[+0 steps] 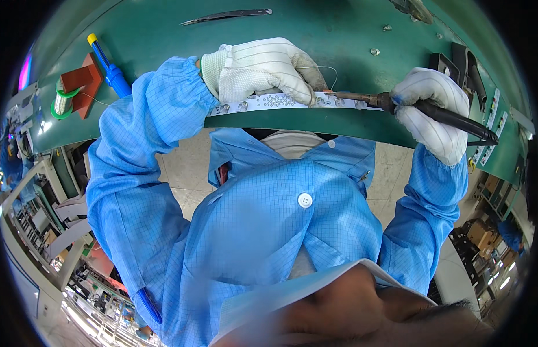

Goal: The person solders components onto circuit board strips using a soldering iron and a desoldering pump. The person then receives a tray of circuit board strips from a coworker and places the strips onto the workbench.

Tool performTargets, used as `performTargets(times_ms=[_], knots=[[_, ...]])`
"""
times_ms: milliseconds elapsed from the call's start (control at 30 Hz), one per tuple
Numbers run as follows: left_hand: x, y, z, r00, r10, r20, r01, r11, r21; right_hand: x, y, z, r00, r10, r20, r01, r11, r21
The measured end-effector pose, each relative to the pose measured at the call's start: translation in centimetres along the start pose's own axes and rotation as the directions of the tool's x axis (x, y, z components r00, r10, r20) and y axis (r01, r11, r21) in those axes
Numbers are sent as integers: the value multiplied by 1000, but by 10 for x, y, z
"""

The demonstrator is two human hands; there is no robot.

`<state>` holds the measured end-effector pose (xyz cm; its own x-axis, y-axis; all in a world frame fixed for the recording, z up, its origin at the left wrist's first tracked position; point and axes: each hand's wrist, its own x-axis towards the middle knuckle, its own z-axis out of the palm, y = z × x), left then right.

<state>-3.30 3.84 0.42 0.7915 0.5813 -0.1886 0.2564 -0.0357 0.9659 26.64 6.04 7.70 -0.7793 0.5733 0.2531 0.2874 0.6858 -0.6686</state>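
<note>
A long white circuit board strip with several small round parts lies along the near edge of the green table. My left hand, in a white striped glove, rests over the strip with its fingers closed on a thin solder wire, which loops out beside the fingertips. From the right, my gloved right hand grips a soldering iron with a black handle and cable. The iron's tip is at the strip, just right of my left fingertips. Exact contact between tip, wire and board is too small to tell.
A green solder spool sits at a red-brown stand on the left, beside a blue tool with a yellow end. Tweezers lie at the far side. Small metal parts, a black holder and more strips are at right.
</note>
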Motion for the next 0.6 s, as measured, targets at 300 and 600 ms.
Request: performTargets(times_ms=[300, 600], knots=[[-1, 1, 0, 1000, -10, -13, 10, 1000, 18, 8, 7, -3, 998, -9, 67, 8, 1000, 18], [2, -2, -1, 1000, 30, 7, -30, 1000, 10, 13, 8, -4, 997, -2, 74, 0, 1000, 17]])
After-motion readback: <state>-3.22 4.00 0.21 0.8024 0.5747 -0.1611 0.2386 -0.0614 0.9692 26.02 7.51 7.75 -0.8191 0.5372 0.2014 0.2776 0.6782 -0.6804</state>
